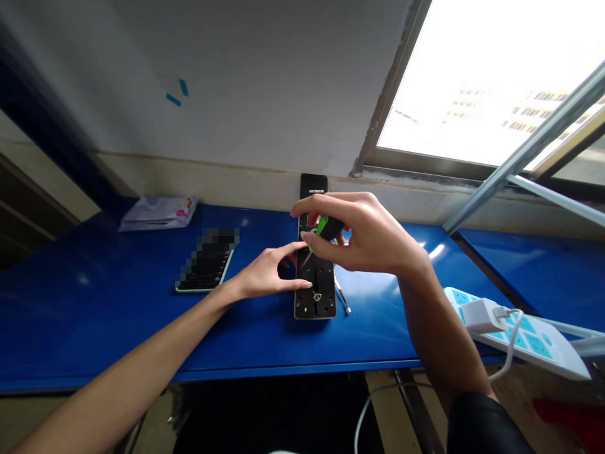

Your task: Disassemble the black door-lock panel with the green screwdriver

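A long black panel (322,277) with several holes lies lengthwise on the blue table. It looks like a lock housing, though I cannot tell for sure. My right hand (366,230) is closed around a screwdriver with a green and black handle (326,228), its shaft slanting down to the panel's middle. Across the panel's left side, my left hand (269,271) has thumb and forefinger spread, with both tips touching the top face. A small metal piece (317,296) sits near the panel's front end. Beside the right edge, a short cable with a white connector (348,309) sticks out.
On the left of the blue table (255,343) lie a phone (208,261) and a folded pale plastic packet (158,212). A white power strip (539,340) with a plugged-in charger (482,315) and cable is at the right, near a metal post (501,176). The wall and window stand behind.
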### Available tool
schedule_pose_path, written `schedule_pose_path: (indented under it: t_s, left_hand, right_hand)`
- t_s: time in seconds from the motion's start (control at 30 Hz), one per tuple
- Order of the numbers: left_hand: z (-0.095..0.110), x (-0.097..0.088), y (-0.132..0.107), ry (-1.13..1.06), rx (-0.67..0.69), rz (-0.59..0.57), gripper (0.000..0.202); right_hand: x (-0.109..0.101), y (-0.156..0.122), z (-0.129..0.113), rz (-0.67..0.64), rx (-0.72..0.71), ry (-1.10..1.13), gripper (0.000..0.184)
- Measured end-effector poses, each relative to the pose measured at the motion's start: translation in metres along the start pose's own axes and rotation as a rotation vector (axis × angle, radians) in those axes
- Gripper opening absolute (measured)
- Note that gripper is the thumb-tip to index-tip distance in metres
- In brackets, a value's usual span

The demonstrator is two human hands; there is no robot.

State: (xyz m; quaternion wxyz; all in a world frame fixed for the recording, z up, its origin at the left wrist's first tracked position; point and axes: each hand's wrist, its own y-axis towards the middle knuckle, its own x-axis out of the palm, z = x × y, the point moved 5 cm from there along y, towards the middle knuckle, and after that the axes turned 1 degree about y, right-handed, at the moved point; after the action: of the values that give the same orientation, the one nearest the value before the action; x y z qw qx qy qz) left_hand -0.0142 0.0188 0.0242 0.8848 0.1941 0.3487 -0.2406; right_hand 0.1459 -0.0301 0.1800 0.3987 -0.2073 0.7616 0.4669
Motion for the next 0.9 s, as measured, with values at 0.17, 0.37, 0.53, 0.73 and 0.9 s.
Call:
schedule_pose_path:
  t_s: [0.17, 0.37, 0.53, 0.73, 0.9]
  left_hand:
    - [-0.0039, 0.0013, -0.0002, -0.017, 0.000, -0.017, 0.073]
    - [0.0007, -0.0010, -0.0007, 0.003, -0.002, -0.016, 0.074]
    - [0.0032, -0.0020, -0.0007, 0.007, 0.021, -0.004, 0.072]
    - [-0.0001, -0.0007, -0.0007, -0.001, 0.005, -0.015, 0.074]
    - [0.0005, -0.0001, -0.0015, -0.007, 0.017, -0.016, 0.073]
  right_hand:
    - [0.0008, 0.0006, 0.0029, 0.017, -0.017, 0.008, 0.024]
    - [0.0005, 0.0003, 0.0015, 0.020, -0.070, 0.016, 0.027]
    - [0.0009, -0.0007, -0.0004, -0.026, -0.070, 0.043, 0.049]
    - [0.0008, 0.0020, 0.0062, 0.022, 0.027, -0.044, 0.034]
    - [0.0019, 0.0038, 0.0082, 0.039, -0.012, -0.028, 0.032]
